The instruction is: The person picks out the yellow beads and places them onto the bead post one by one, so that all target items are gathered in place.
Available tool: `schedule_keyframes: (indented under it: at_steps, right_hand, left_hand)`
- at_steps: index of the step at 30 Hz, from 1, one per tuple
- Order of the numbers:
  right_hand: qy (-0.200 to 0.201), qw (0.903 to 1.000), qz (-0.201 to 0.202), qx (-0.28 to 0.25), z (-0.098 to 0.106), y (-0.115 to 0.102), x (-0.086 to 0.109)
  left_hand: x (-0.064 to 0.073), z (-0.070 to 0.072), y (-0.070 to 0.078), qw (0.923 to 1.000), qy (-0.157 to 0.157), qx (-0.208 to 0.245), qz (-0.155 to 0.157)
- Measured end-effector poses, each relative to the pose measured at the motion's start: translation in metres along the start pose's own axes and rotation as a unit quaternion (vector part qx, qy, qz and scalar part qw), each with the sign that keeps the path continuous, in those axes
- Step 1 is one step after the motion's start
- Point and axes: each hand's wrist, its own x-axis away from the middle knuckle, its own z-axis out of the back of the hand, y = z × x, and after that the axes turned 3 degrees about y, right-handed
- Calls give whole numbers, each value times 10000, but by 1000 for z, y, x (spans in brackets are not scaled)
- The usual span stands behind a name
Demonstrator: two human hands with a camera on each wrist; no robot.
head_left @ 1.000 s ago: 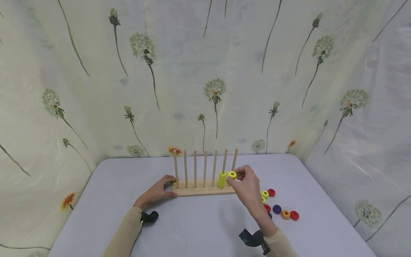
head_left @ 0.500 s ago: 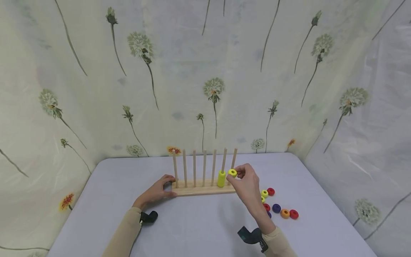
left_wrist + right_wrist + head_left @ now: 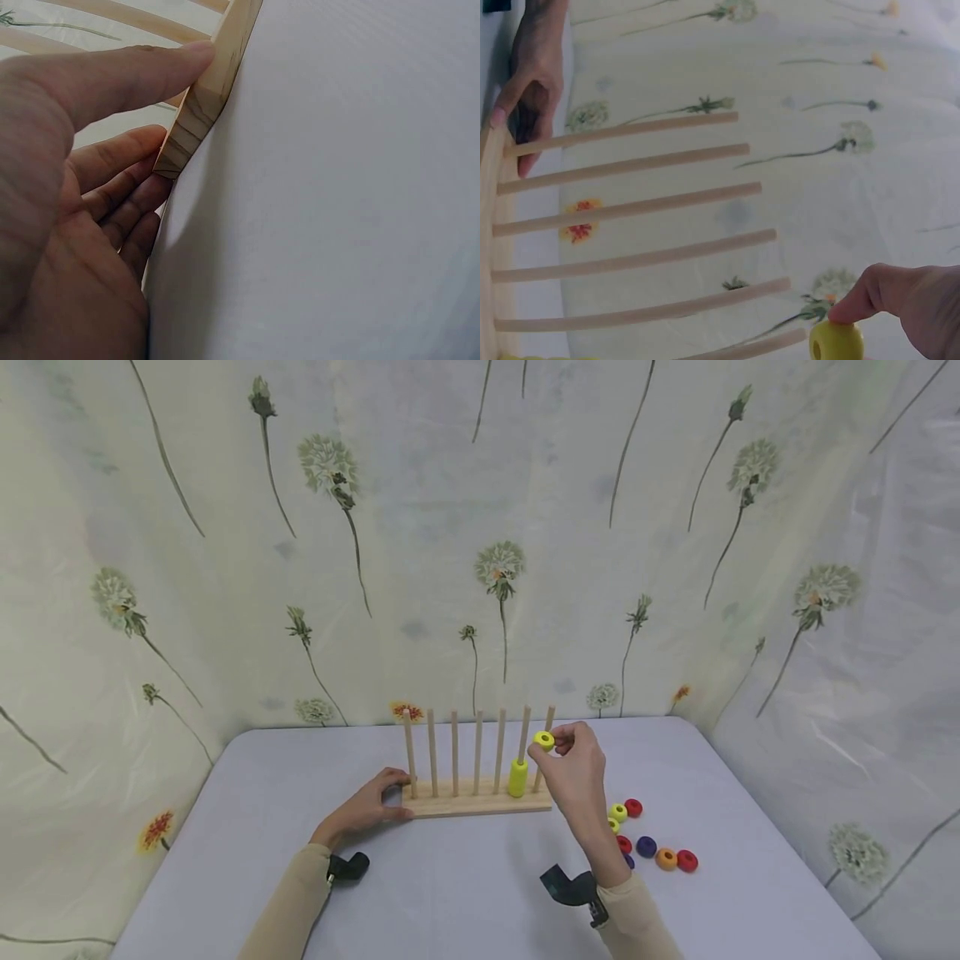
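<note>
A wooden peg rack (image 3: 480, 807) with several upright pegs stands on the table. My left hand (image 3: 363, 810) grips its left end, thumb on the front edge and fingers around the back, as the left wrist view shows (image 3: 82, 202). A yellow bead stack (image 3: 517, 779) sits on the second peg from the right. My right hand (image 3: 581, 772) pinches a single yellow bead (image 3: 543, 742) between thumb and fingers, raised near the upper part of the two rightmost pegs. In the right wrist view this bead (image 3: 838, 342) lies close to a peg's tip, its hole visible.
Loose beads lie on the table to the right of the rack: yellow beads (image 3: 617, 812), a red bead (image 3: 633, 808), a blue bead (image 3: 647, 847), an orange bead (image 3: 666, 859) and others. Some are partly hidden by my right forearm. A flower-patterned curtain (image 3: 420, 568) hangs behind.
My right hand has lifted upward with the yellow bead, from low beside the stack to near the upper pegs. My left hand and the rack have stayed in place.
</note>
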Motion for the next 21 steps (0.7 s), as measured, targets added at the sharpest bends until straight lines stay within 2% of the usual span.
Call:
schedule_keyframes:
  at_steps: [6,13,21]
  right_hand:
    - [207,9996,172,20,-2,-13,-10]
    - [324,9994,112,-93,-9,-21,-18]
    - [561,9979,-23,-316,-13,-32,-19]
  left_hand:
    - [2,1,1,10000,16,-33,60]
    - [3,1,1,9999,-12,-34,162]
    - [3,1,4,9999,-30,19,138]
